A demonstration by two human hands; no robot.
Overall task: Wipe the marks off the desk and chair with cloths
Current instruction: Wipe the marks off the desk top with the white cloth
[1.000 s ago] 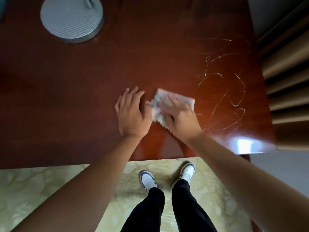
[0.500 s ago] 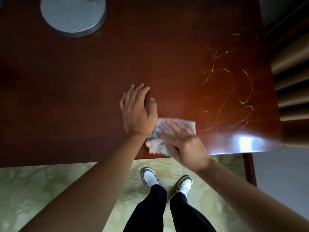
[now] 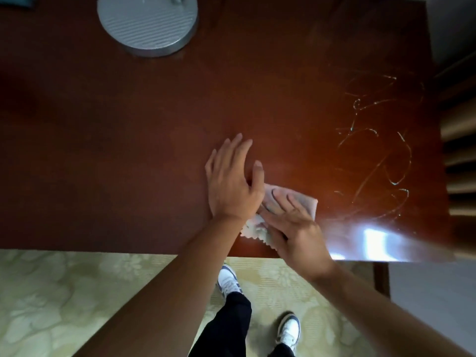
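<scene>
Fingers: right hand (image 3: 296,228) lies flat with straight fingers (image 3: 278,202) pressing the cloth (image 3: 283,199); left hand (image 3: 231,184) rests flat and spread, holding nothing.
Cloth: crumpled pale rag on the desk (image 3: 128,150), near its front edge, partly under both hands.
Marks: pale scribbles (image 3: 381,155) to the right of the cloth, apart from it.
Surroundings: round grey base (image 3: 146,21) at the desk's far side, well apart from the cloth; glare patch (image 3: 373,243) right of the cloth.
Arms: both forearms reach over the desk's front edge, wrists nearly crossing beside the cloth.
</scene>
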